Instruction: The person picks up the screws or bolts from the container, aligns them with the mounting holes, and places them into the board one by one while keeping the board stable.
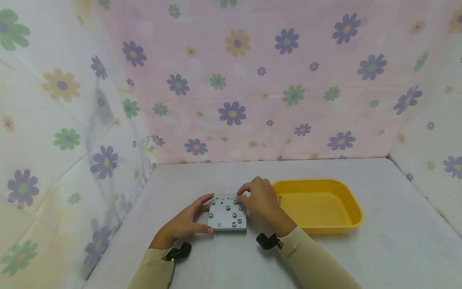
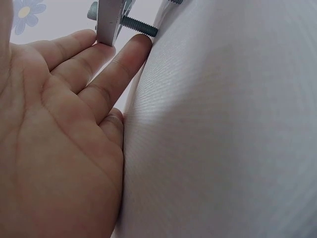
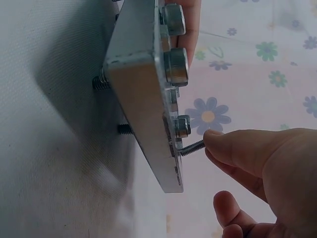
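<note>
A silver metal plate (image 1: pixel 221 218) stands slightly above the white table, with several socket head screws in its holes. Threaded ends stick out below it, such as the dark screw (image 2: pixel 139 26) in the left wrist view. My left hand (image 1: pixel 185 220) holds the plate by its left side, thumb at the near corner and index finger at the far one. At the far right corner, my right hand (image 1: pixel 260 200) pinches a small screw (image 3: pixel 192 148) between thumb and finger. The screw tilts, its threaded end at the plate's upper face; my fingertips hide its head.
A yellow tray (image 1: pixel 355 208) stands right of the plate, close beside my right hand. One screw (image 1: pixel 280 200) shows at its left inner side. Flowered cloth (image 1: pixel 252 132) hangs behind the table and along both sides. A dark wrist device (image 1: pixel 268 241) sits on each wrist.
</note>
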A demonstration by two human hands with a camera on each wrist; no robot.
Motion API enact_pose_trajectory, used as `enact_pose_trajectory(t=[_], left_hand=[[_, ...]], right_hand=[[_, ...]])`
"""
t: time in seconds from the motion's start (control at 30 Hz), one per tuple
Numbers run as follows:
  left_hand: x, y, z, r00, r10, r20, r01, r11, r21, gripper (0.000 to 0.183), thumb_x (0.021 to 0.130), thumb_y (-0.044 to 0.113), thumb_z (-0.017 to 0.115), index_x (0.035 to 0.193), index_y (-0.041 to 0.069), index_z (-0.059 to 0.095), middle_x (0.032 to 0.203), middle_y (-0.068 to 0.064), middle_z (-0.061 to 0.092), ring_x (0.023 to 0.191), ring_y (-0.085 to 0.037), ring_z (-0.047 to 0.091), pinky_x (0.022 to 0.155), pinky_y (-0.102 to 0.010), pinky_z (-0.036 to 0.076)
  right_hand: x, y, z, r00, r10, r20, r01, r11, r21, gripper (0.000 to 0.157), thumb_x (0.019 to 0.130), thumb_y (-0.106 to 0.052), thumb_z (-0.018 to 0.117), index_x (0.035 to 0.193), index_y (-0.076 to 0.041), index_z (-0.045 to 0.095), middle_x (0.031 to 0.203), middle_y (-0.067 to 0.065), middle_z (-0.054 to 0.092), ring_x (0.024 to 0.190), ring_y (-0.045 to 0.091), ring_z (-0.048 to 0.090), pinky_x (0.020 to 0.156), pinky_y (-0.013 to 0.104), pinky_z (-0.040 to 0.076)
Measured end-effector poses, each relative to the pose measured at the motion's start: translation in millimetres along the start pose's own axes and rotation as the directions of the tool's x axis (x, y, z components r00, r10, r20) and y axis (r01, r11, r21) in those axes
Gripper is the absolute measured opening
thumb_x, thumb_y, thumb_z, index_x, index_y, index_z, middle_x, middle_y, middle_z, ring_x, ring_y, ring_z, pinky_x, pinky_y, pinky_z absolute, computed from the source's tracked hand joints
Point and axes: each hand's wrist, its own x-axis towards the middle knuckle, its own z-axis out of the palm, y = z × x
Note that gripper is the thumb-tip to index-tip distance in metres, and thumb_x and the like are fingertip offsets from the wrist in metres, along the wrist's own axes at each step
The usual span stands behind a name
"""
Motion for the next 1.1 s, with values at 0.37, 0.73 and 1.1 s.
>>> enact_pose_trajectory(t=[0.37,0.73,1.1], left_hand=[[-0.4,0.7,0.5,1.000,-0.002,-0.002,0.002,1.000,-0.017,0.112,0.073,0.030,0.095,0.163,0.033,0.029,0.146,-0.004,0.060,0.155,-0.028,0.029,0.124,-0.066,0.003],[-0.6,1.3,-0.3,1.000,0.011,-0.002,-0.011,1.000,0.004,0.110,0.074,0.032,0.094,0.163,0.033,0.028,0.146,-0.003,0.061,0.155,-0.027,0.030,0.124,-0.066,0.005],[0.5,-0.2,-0.5,1.000,0.019,0.006,-0.019,1.000,-0.007,0.111,0.075,0.030,0.093,0.163,0.031,0.027,0.144,-0.002,0.062,0.153,-0.026,0.032,0.125,-0.064,0.005]], right_hand=[[1.4,-2.1,0.8,1.000,0.030,-0.007,-0.030,1.000,-0.007,0.005,0.086,-0.041,0.083,0.091,-0.039,0.082,0.103,0.000,0.066,0.095,0.020,0.050,0.077,0.033,0.043],[2.3,-3.0,0.8,1.000,0.006,-0.013,-0.006,0.999,-0.034,0.005,0.087,-0.041,0.083,0.092,-0.039,0.082,0.106,0.002,0.069,0.094,0.020,0.051,0.079,0.034,0.044],[2.0,-3.0,0.3,0.999,0.027,-0.021,-0.028,0.998,-0.061,0.007,0.086,-0.038,0.083,0.090,-0.032,0.082,0.103,-0.001,0.065,0.097,0.022,0.052,0.084,0.036,0.048]])
